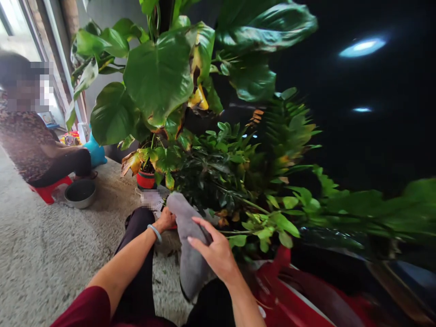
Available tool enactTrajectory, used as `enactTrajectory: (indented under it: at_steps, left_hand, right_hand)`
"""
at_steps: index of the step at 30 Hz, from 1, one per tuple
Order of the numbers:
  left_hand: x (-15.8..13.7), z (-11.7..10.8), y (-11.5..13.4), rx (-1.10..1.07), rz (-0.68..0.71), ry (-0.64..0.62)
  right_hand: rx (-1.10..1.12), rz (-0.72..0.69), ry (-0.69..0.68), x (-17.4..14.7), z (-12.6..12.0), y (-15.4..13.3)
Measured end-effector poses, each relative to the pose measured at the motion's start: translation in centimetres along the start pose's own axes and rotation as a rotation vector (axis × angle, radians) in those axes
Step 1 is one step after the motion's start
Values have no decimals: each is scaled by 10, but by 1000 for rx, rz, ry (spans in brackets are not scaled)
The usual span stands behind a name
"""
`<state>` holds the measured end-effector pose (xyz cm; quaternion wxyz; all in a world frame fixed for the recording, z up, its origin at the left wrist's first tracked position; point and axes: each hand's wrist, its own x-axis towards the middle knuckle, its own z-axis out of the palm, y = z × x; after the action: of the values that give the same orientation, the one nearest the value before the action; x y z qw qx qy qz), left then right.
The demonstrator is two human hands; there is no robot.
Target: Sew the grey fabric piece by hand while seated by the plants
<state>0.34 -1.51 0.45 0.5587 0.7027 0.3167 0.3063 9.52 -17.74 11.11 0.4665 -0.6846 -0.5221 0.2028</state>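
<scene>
A grey, plush, slipper-shaped piece [191, 236] slants across the space above my lap, with a dark edge along its lower end. My left hand [165, 220], a pale bracelet at its wrist, is closed at the far left side of this piece, its fingertips partly hidden. From the right, my right hand [218, 250] grips the piece, thumb and forefinger lying apart on its upper face. Something small and red shows beneath the piece, near the left hand; its kind is hidden.
Large-leaved plants [158, 81] stand ahead, one in a red pot [146, 180]. Leafy stems reach in from the right above a red bag [289, 290]. At left a person [27, 136] sits on a red stool [51, 188] by a grey basin [81, 194]. A dark glossy wall rises behind.
</scene>
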Motion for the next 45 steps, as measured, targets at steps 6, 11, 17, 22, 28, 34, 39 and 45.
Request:
enactTrajectory:
  at_steps: [6,11,17,22,28,34,39,45]
  left_hand:
    - [2,-6,-1,51,15,-58]
    - [-2,1,2,80,-34,-49]
    - [-2,0,-1,108,-47,11]
    - [3,-4,-3,21,-58,-20]
    - [1,5,1,49,-44,-35]
    - [3,1,-6,54,-68,-12]
    - [7,-7,-7,85,-35,-27]
    - [2,2,0,77,-14,-18]
  right_hand:
    - [-7,155,340,-25,-85,-17]
    - [38,55,656,30,-70,-29]
    - [-15,86,184,-4,-12,15]
    - [-25,209,408,-31,-72,-19]
    - [-239,16,678,31,-78,-26]
    - [-193,223,187,-9,-47,23]
    - [-138,163,538,-20,-86,-38]
    - [-221,7,588,48,-55,-28]
